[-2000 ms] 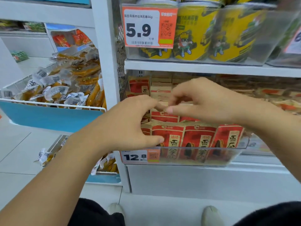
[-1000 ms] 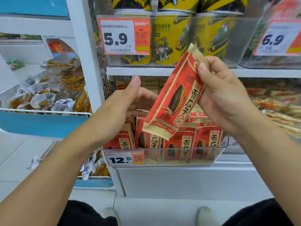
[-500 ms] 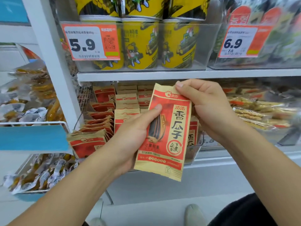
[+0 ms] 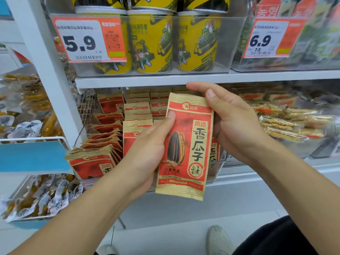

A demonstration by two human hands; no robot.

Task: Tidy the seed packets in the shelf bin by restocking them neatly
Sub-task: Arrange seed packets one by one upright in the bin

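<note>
One seed packet (image 4: 185,144) upright, face toward me, held in front of the shelf bin (image 4: 217,168). My left hand (image 4: 147,155) grips its left edge, my right hand (image 4: 233,124) its top right. Mid-restock; next, slot it upright into the front row.

Bright, even indoor light, apparently from overhead; no hard shadows. Soft shade under the upper shelf (image 4: 184,80), so the back rows of seed packets (image 4: 137,107) sit dimmer than the held packet (image 4: 185,144), which is sharp, print legible. Mild glare and reflections on the clear bin front (image 4: 230,43) over the yellow tubs (image 4: 152,43). 5.9 price tag (image 4: 88,40) readable, fine print smeared. Right-side snack bags (image 4: 294,122) and left-side snack bags (image 4: 24,107) soft and blurred. Wide-angle distortion: shelf upright (image 4: 42,61) leans, edges bow. Forearms at the bottom corners slightly soft.
</note>
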